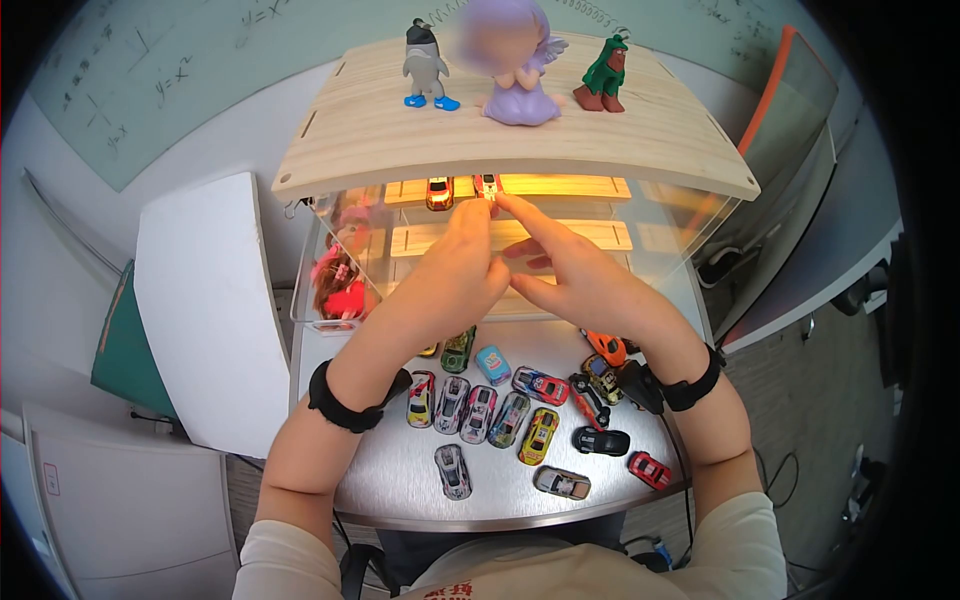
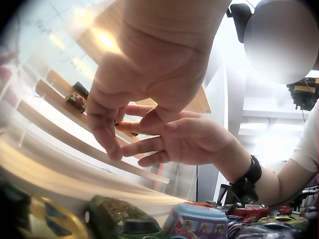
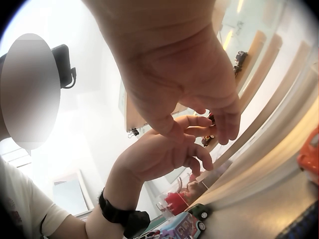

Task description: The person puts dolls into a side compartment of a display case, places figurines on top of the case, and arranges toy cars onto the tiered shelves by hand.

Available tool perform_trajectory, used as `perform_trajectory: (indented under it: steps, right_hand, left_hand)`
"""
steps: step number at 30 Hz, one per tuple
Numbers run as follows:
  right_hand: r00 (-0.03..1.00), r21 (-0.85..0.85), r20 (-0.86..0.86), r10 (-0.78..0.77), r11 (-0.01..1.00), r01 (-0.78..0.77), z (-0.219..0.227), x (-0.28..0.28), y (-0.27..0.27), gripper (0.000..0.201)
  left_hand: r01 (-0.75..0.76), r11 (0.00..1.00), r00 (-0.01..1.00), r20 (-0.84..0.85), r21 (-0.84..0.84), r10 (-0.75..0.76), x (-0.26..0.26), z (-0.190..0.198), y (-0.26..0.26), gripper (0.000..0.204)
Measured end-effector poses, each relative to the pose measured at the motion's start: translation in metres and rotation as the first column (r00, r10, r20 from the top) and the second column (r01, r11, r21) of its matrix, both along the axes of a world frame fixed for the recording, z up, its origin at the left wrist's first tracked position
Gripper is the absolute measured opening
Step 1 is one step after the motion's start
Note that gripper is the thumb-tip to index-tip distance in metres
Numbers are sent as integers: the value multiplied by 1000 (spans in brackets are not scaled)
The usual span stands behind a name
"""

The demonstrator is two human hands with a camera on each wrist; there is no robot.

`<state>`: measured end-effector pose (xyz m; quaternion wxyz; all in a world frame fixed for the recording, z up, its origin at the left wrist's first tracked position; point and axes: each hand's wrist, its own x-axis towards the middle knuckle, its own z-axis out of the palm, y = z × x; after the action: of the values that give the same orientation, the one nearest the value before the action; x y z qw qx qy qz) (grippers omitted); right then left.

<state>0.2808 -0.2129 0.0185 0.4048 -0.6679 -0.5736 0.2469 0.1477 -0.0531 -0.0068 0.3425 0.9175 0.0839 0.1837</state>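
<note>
Inside a clear display case, a white and red toy car [image 1: 487, 185] sits on the upper wooden step [image 1: 570, 187]. My left hand [image 1: 450, 265] reaches up to it, its extended fingers at the car's near end. From the other side comes my right hand [image 1: 580, 270], with straight fingers and its index fingertip close at the same car. Both thumbs point inward, nearly meeting below. In the left wrist view the right hand [image 2: 192, 139] shows slightly spread fingers. A red and yellow toy car [image 1: 440, 193] stands just left on that step.
Several toy cars lie on the metal table, among them a small blue van [image 1: 493, 365] and a black car [image 1: 601, 441]. A lower step [image 1: 580, 236] runs beneath the hands. Three figurines stand on the wooden top [image 1: 380, 150] above. Dolls [image 1: 343, 285] fill a clear bin at left.
</note>
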Motion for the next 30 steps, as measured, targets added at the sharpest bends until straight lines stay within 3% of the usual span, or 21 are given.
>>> perform_trajectory:
  steps: [2, 5, 11, 17, 22, 30]
  right_hand:
    - [1000, 10, 7, 7, 1000, -7, -5, 2, 1, 84]
    - [1000, 7, 14, 17, 1000, -17, -7, 3, 2, 83]
    - [1000, -8, 5, 26, 1000, -26, -5, 4, 1, 82]
    - [1000, -20, 12, 15, 1000, -15, -3, 2, 0, 81]
    - [1000, -3, 12, -5, 1000, 5, -4, 4, -1, 79]
    - [1000, -19, 14, -6, 1000, 7, 1, 3, -3, 76]
  left_hand:
    - [0, 998, 1000, 10, 65, -1, 0, 3, -1, 57]
    - [-16, 998, 998, -68, -54, 12, -1, 7, -6, 57]
    - [-56, 998, 997, -46, -7, 56, -2, 4, -5, 56]
    - [2, 997, 999, -42, 78, 2, 0, 0, -1, 50]
    - [-40, 996, 989, -140, 85, 51, 0, 6, -3, 56]
    - [-7, 996, 995, -95, 92, 16, 3, -2, 0, 60]
